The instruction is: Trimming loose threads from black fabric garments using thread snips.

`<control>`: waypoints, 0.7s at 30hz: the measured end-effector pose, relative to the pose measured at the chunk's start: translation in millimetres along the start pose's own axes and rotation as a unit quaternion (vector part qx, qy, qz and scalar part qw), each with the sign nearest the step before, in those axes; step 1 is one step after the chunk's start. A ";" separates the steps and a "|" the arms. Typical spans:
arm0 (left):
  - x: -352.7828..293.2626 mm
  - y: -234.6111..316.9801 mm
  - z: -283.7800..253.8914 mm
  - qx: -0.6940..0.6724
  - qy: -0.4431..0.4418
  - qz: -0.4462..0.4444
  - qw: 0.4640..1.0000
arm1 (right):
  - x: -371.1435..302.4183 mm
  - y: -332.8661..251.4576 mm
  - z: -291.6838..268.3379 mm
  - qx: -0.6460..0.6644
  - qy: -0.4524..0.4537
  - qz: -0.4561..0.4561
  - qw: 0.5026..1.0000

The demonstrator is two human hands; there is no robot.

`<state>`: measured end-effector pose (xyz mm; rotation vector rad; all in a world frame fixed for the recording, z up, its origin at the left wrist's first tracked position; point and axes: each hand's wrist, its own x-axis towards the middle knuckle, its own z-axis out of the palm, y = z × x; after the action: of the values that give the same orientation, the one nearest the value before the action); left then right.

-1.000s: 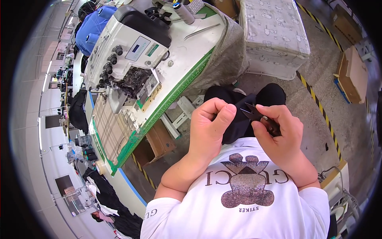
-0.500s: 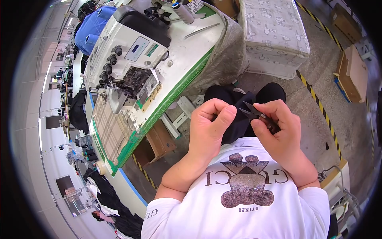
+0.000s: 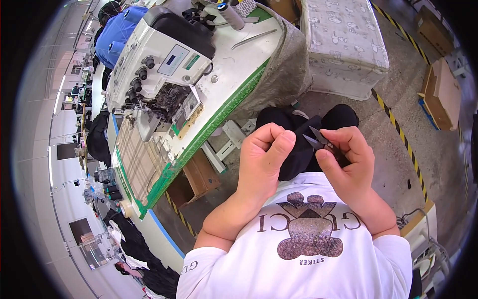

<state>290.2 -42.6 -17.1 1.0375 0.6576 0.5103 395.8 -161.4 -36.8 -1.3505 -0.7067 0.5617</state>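
My right hand (image 3: 351, 160) grips a pair of dark thread snips (image 3: 327, 145), with the two pointed blades apart and aimed at my left hand. My left hand (image 3: 269, 154) is closed, its thumb pressed against the curled index finger. It pinches black fabric (image 3: 295, 162) that hangs between my hands above my lap; the exact hold is hidden behind the fingers. A small gap separates the blade tips from my left thumb. A raised fold of the dark cloth stands just behind the blades.
A white sewing machine (image 3: 172, 60) stands on a green-edged table (image 3: 234, 94) at the left, with tweezers (image 3: 254, 38) and a thread cone (image 3: 230, 16) on top. Beyond my knees is a patterned fabric-covered box (image 3: 343, 45). Cardboard boxes (image 3: 441, 92) sit far right.
The snips have shifted slightly to the right, away from my left thumb, with the blades still apart. My left hand has hardly moved.
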 end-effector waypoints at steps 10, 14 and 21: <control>0.0 -0.9 -0.7 0.003 -0.002 0.008 1.000 | -1.6 0.6 0.7 -0.062 0.012 -0.037 0.997; 0.0 -2.3 -1.9 -0.005 0.001 0.005 1.000 | -1.3 -0.8 0.6 -0.069 0.005 -0.023 0.997; -0.2 -1.2 -1.0 -0.003 0.003 0.000 1.000 | -1.2 0.1 1.4 -0.063 0.012 -0.030 0.997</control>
<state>289.5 -42.6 -18.5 1.0304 0.6607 0.5155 393.9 -161.3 -36.9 -1.4467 -0.7698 0.4587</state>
